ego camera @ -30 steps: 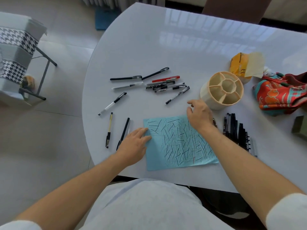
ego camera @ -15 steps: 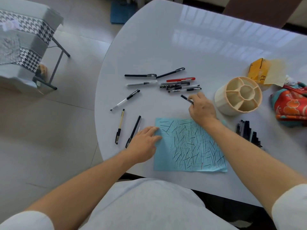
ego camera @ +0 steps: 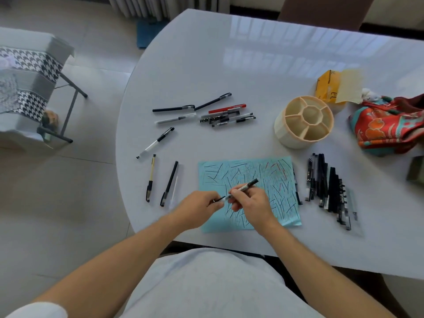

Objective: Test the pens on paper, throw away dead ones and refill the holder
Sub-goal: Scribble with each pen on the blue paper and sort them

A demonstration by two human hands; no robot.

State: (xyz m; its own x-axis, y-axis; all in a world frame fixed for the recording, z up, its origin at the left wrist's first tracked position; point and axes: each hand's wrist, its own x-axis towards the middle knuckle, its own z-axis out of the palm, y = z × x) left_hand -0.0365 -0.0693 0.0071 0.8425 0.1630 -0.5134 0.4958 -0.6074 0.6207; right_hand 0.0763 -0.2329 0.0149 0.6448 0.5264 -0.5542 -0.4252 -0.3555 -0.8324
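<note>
Over the scribbled paper (ego camera: 246,171), the right hand (ego camera: 251,204) grips a pen (ego camera: 246,185) while the left hand (ego camera: 197,211) pinches its black cap (ego camera: 219,199), beside the empty holder (ego camera: 304,121).

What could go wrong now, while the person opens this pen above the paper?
1. The small cap pinched in the left hand may slip and roll off the near table edge.
2. The blue paper lies unheld, so the first stroke of the pen may shift it.

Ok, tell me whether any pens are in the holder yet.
No, the holder shows only bare compartments; the pens lie on the table.
</note>
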